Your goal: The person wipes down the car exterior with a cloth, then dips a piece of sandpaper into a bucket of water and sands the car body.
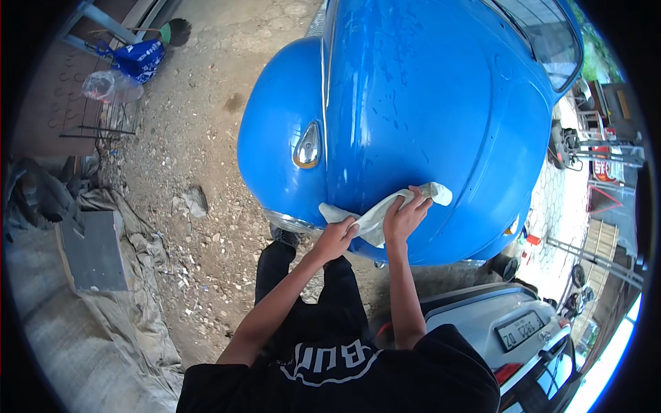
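Note:
A pale, whitish cloth (pixel 372 221) is stretched between my two hands, over the lower end of a blue car's hood (pixel 427 131). My left hand (pixel 336 237) is closed on the cloth near its left end. Further right, my right hand (pixel 407 215) grips it with the fingers wrapped round, and a bunched end sticks out beyond them. The hood shows dark wet-looking streaks toward its upper part. On the rounded blue fender (pixel 275 131) to the left sits a teardrop chrome lamp (pixel 308 146). Whether the cloth touches the paint I cannot tell.
Gravelly ground (pixel 200 261) with rubble lies to the left, beside a crumpled tarp (pixel 138 261) and a grey board (pixel 93 251). A silver car (pixel 482 316) stands close behind on the right. Blue and clear plastic bags (pixel 140 60) hang at the upper left.

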`<state>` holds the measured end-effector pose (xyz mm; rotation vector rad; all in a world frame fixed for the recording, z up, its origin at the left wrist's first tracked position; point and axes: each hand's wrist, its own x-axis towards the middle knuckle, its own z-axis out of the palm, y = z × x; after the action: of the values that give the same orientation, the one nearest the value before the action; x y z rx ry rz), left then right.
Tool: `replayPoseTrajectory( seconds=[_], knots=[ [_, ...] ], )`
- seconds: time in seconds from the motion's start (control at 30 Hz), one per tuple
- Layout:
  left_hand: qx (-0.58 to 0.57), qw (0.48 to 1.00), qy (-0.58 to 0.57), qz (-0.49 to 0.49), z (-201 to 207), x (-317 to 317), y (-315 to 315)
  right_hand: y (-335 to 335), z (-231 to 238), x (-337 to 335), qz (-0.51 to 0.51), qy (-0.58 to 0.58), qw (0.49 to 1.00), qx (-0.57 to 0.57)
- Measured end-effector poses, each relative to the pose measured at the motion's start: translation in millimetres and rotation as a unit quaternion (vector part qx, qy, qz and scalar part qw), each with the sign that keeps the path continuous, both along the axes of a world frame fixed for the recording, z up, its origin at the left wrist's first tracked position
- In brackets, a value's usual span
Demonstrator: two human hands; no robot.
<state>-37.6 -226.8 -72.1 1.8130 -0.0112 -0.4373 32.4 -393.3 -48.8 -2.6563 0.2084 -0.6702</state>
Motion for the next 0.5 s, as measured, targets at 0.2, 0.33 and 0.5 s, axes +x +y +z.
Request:
replayPoseTrajectory(
  seconds=[0.2, 0.33, 0.5],
  knots=[
    [0.042, 0.982, 0.01, 0.181, -52.0, -20.5, -24.5, 26.9, -50.8, 49.3, 0.221, 0.077, 0.972, -0.031],
    [0.052, 0.968, 0.067, 0.235, -61.1, -20.7, -37.8, 22.2, -82.8, 47.4, 0.294, 0.075, 0.948, -0.092],
    [0.062, 0.952, 0.137, 0.268, -79.2, -23.5, -38.9, 31.1, -98.0, 41.8, 0.29, 0.089, 0.922, -0.242]
  ],
)
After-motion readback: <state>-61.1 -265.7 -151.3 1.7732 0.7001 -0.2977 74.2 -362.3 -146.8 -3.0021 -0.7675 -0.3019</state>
